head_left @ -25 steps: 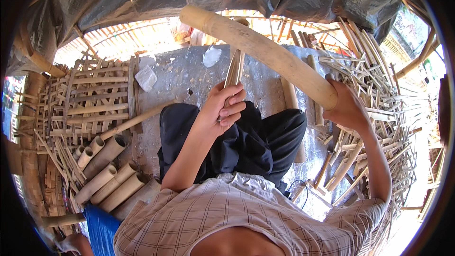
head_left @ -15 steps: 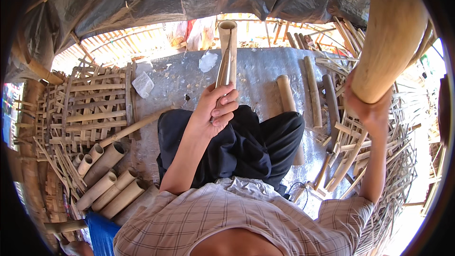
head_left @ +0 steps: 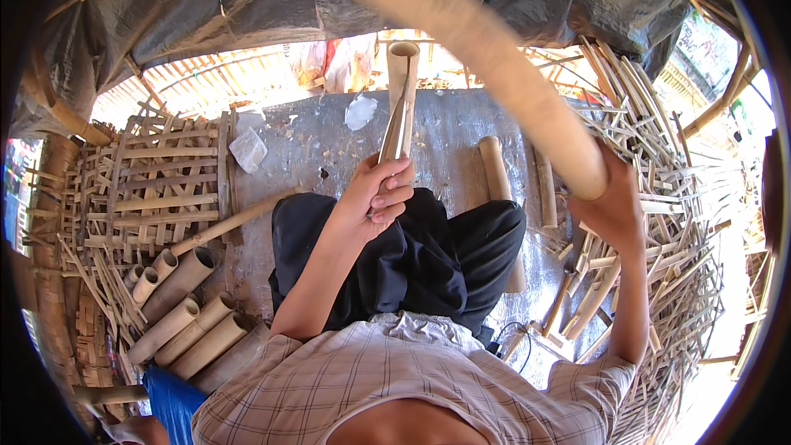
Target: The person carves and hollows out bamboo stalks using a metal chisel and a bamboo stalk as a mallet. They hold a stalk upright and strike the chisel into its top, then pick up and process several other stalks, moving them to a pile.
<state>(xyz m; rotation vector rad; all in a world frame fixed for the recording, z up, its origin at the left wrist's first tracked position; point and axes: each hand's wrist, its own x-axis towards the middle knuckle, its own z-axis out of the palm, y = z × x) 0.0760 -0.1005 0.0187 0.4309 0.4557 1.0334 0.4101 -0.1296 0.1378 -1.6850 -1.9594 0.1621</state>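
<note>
My left hand (head_left: 379,194) is closed round the lower end of a knife (head_left: 396,132), its shiny blade pointing away from me. The blade's tip lies at a dark split in the wall of an upright bamboo tube (head_left: 403,58), which stands just beyond the hand. My right hand (head_left: 614,198) grips the near end of a thick bamboo pole (head_left: 494,66). Smeared by motion, the pole slants up and leftward above the tube, apart from the knife. The knife's handle is mostly hidden by my fingers.
Cut bamboo tubes (head_left: 202,338) are stacked at the lower left, near a woven bamboo lattice (head_left: 165,181). Bamboo lengths (head_left: 495,169) lie right of my knees. Split strips (head_left: 659,280) pile up at far right. A dark sheet (head_left: 206,8) hangs across the far side.
My right hand has swung the bamboo pole from the upper right leftward, over the tube. My left hand keeps its grip on the knife, and the tube leans slightly further right.
</note>
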